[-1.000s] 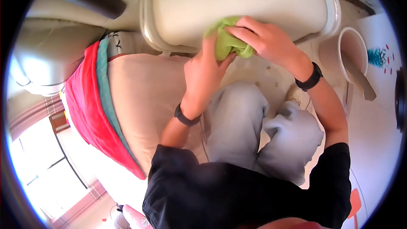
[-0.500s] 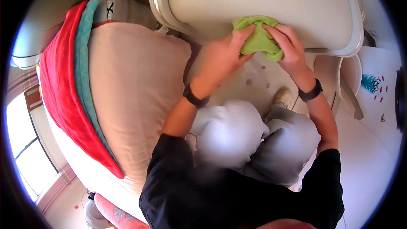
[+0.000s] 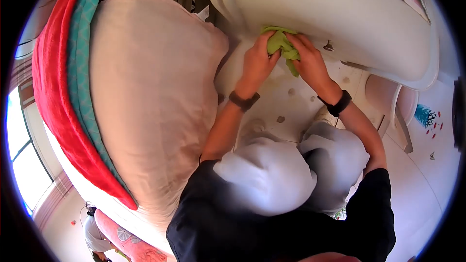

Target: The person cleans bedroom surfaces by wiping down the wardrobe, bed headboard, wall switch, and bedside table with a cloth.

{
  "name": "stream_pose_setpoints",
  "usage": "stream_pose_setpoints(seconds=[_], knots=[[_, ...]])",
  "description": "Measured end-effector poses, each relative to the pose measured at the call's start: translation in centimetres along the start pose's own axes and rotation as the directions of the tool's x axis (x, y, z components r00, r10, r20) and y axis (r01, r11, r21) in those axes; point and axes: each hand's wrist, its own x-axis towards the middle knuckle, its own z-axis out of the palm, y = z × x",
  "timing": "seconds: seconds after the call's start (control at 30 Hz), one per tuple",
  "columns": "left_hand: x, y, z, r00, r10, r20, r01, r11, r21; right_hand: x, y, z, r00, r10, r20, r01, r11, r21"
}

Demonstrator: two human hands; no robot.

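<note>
Head view: green cloth (image 3: 279, 43) is held bunched btwn L hand (image 3: 259, 65) & R hand (image 3: 312, 63), fingers of both clenched on it; neither is clearly nearer. No clear long axis is shown; a loose end is seen hanging nr R palm. Cloth is held nr lower edge of pale cabinet (image 3: 335, 7); contact can't be told. L side is hemmed in by bed (image 3: 150, 82); small dark knob (image 3: 328, 45) is seen just R of R fingers, bin (image 3: 378, 92) farther R.

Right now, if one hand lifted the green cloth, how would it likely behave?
The cloth would probably flop: it is bunched in soft folds between the left hand and right hand, with a loose end dangling. It is likely light, since its edges look thin. Being crumpled, it seems unlikely to roll.
</note>
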Motion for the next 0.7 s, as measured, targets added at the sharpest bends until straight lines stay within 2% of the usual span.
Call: stream_pose_setpoints(seconds=[0.1,0.23,0.3,0.43,0.5,0.6,0.7], knots=[[-0.7,-1.4,-0.3,0.995,-0.098,0.002,0.098,0.995,0.010,0.0,0.9,2.7,0.991,0.073,0.109,-0.074,0.997,0.006],[-1.2,-2.7,-0.6,0.993,-0.121,0.003,0.121,0.993,0.001,0.8,0.8,4.3,0.973,0.132,0.189,-0.139,0.990,0.025],[-1.3,-2.8,-0.2,0.995,-0.104,-0.008,0.103,0.993,-0.050,0.7,0.9,3.6,0.976,0.120,0.183,-0.127,0.991,0.029],[-1.5,-2.5,3.5,0.996,-0.004,0.091,0.011,0.997,-0.077,-1.1,2.0,1.3,0.980,0.158,0.123,-0.156,0.988,-0.024],[-1.4,-2.0,5.8,0.987,0.074,0.143,-0.059,0.993,-0.106,-3.0,2.9,0.0,0.959,0.265,0.104,-0.260,0.964,-0.060],[-1.9,-0.6,9.1,0.985,0.000,0.175,0.039,0.975,-0.217,-5.1,3.8,-1.5,0.929,0.362,0.074,-0.356,0.931,-0.078],[-2.7,-0.9,10.0,0.989,0.006,0.150,0.034,0.964,-0.265,-6.6,4.3,-1.3,0.920,0.383,0.083,-0.377,0.923,-0.080]])
